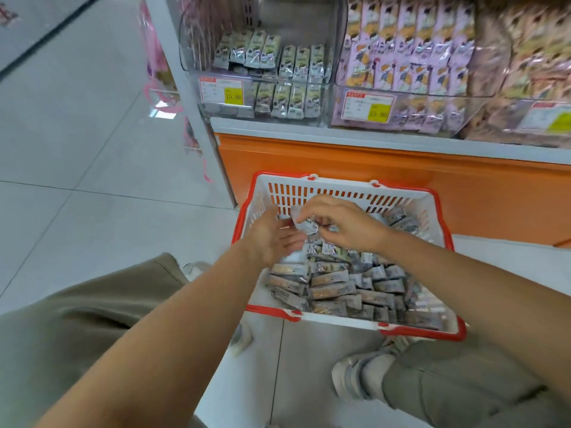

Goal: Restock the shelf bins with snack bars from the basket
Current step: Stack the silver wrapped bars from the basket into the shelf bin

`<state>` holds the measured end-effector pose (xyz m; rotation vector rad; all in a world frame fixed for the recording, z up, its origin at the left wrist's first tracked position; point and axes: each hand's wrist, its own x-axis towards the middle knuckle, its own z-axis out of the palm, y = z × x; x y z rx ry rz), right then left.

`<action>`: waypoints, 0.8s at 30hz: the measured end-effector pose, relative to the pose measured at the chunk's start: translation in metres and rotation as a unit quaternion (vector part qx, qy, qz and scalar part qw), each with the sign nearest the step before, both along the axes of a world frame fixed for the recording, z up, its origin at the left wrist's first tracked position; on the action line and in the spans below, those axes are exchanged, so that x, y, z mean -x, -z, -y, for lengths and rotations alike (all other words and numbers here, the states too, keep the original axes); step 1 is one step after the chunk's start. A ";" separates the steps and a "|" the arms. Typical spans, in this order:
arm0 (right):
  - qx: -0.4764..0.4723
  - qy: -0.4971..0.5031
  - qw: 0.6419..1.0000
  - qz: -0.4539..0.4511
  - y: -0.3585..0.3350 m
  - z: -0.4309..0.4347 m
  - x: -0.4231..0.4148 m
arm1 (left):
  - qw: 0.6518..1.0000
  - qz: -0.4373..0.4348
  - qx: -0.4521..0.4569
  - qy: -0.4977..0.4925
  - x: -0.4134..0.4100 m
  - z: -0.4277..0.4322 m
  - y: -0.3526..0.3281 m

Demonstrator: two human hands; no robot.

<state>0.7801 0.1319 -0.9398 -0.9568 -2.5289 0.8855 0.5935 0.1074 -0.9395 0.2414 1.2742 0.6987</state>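
**Hands in the Basket, Low by the Snack Shelf**

Pale floor tiles (77, 180) fill the left side, and a shelf (340, 134) with an orange base runs across the top right. On its white ledge stand clear bins. The left bin (315, 35) holds grey snack bars standing in rows, with open room above them. The middle bin (336, 57) is packed with pink packs, and each front carries a price tag (221, 92) (yellow patch, red header).

Olive trousers (92, 319) and a grey shoe (355, 375) frame the lower edge.

Between the knees and the shelf base, a white basket (272, 312) with a red rim sits on the floor. It holds a loose heap of snack bars (333, 285), mostly towards its near and right sides.

Both bare forearms reach into it. The right hand (343, 223) pinches one bar (304, 222) in curled fingers, lifted just above the heap. The left hand (272, 239) lies beside it, palm turned inward, fingers stretched fairly straight towards that bar. Blur hides whether they touch it.
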 end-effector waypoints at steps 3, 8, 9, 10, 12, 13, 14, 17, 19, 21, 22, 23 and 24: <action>0.006 -0.003 1.000 -0.007 -0.025 0.006 0.000 | 0.999 -0.008 -0.037 -0.009 -0.005 -0.001 -0.015; 0.025 0.047 0.996 -0.074 -0.063 0.007 0.011 | 0.992 -0.055 -0.113 -0.004 -0.002 -0.012 -0.034; 0.004 0.070 0.993 -0.093 -0.072 0.001 0.014 | 0.989 -0.076 -0.127 -0.007 0.001 -0.014 -0.043; -0.016 0.097 0.989 -0.106 -0.081 -0.007 0.017 | 0.986 -0.082 -0.144 -0.016 0.005 -0.017 -0.050; -0.047 0.141 0.981 -0.121 -0.103 -0.028 0.023 | 0.977 -0.105 -0.182 -0.040 0.015 -0.024 -0.074; -0.061 0.155 0.979 -0.120 -0.113 -0.040 0.026 | 0.971 -0.107 -0.209 -0.047 0.020 -0.026 -0.089; -0.075 0.166 0.977 -0.112 -0.122 -0.052 0.029 | 0.966 -0.115 -0.226 -0.046 0.025 -0.033 -0.098; -0.096 0.185 0.976 -0.068 -0.143 -0.083 0.040 | 0.952 -0.154 -0.263 -0.031 0.037 -0.052 -0.130; -0.097 0.199 0.975 -0.039 -0.154 -0.102 0.049 | 0.943 -0.176 -0.282 -0.020 0.043 -0.069 -0.143; -0.045 0.210 0.975 -0.063 -0.163 -0.119 0.061 | 0.927 -0.208 -0.313 0.011 0.050 -0.087 -0.152; 0.018 0.214 0.972 -0.100 -0.166 -0.126 0.068 | 0.916 -0.232 -0.325 0.035 0.051 -0.094 -0.157; 0.094 0.214 0.962 -0.140 -0.167 -0.134 0.074 | 0.906 -0.245 -0.340 0.056 0.053 -0.101 -0.159; 0.163 0.218 0.947 -0.171 -0.168 -0.141 0.081 | 0.897 -0.248 -0.358 0.073 0.055 -0.109 -0.162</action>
